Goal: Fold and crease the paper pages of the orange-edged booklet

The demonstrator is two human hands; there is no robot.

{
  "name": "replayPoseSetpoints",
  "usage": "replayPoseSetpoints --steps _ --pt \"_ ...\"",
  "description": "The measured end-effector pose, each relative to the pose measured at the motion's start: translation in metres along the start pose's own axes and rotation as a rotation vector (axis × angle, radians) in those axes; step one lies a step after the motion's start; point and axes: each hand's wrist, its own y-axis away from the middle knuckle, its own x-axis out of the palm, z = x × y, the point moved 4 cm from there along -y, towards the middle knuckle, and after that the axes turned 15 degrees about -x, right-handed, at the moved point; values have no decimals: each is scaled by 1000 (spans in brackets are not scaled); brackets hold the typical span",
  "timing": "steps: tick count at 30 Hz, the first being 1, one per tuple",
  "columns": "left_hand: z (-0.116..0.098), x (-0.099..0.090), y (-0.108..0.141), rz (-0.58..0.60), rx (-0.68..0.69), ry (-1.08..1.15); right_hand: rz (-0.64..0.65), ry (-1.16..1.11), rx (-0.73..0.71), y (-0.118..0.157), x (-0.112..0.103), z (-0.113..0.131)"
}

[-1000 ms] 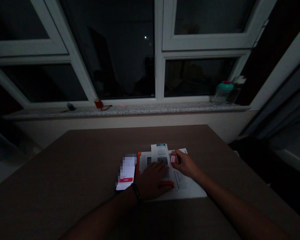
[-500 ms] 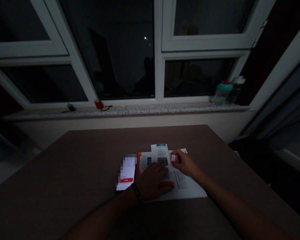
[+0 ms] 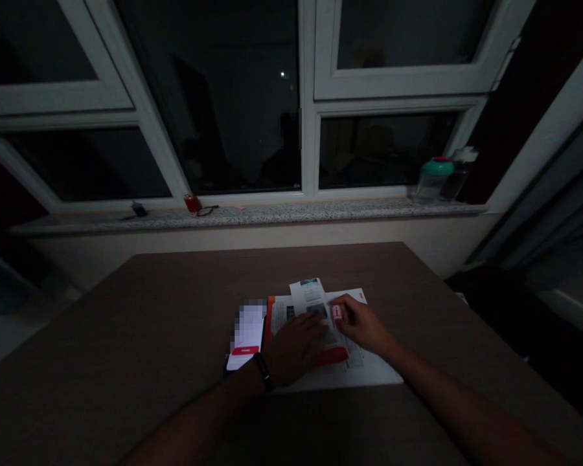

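One smartphone (image 3: pixel 247 333): you have it lying just left of the printed leaflet, screen lit, its display pixelated except for a red bar.

Left hand (image 3: pixel 294 349): it rests palm down on the leaflet's lower left, fingers spread and relaxed, gripping nothing. A black wristband (image 3: pixel 263 372) circles your wrist.

Printed leaflet (image 3: pixel 291 310): this lies open on a white paper sheet (image 3: pixel 374 370), on the brown wood-grain table (image 3: pixel 126 323), with an orange left edge. A folded flap (image 3: pixel 308 291) sticks out past its far edge, and a red strip (image 3: pixel 333 356) shows just beyond your left fingertips.

Pink-and-white tag (image 3: pixel 337 313): it sits over the leaflet's right part, pinched at your right fingertips.

Right hand (image 3: pixel 362 325): it's closed in a pinch on the tag, just right of your left hand and not touching it.

Window sill (image 3: pixel 272 213): this speckled stone ledge runs well beyond the leaflet. Along it, left to right, you have a small dark object (image 3: pixel 138 210), a small red object (image 3: pixel 192 203), dark eyeglasses (image 3: pixel 206 210), a pink slip (image 3: pixel 239 207), a glass jar with a teal lid (image 3: pixel 432 181) and a bottle (image 3: pixel 459 175).
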Motion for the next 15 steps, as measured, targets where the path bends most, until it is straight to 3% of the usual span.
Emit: replayPoseSetpoints --steps 5,15 --pt "6 5 -3 23 -30 21 41 -34 -11 1 -1 -2" --pt "9 5 -9 17 -47 46 120 -9 -190 -4 1 12"
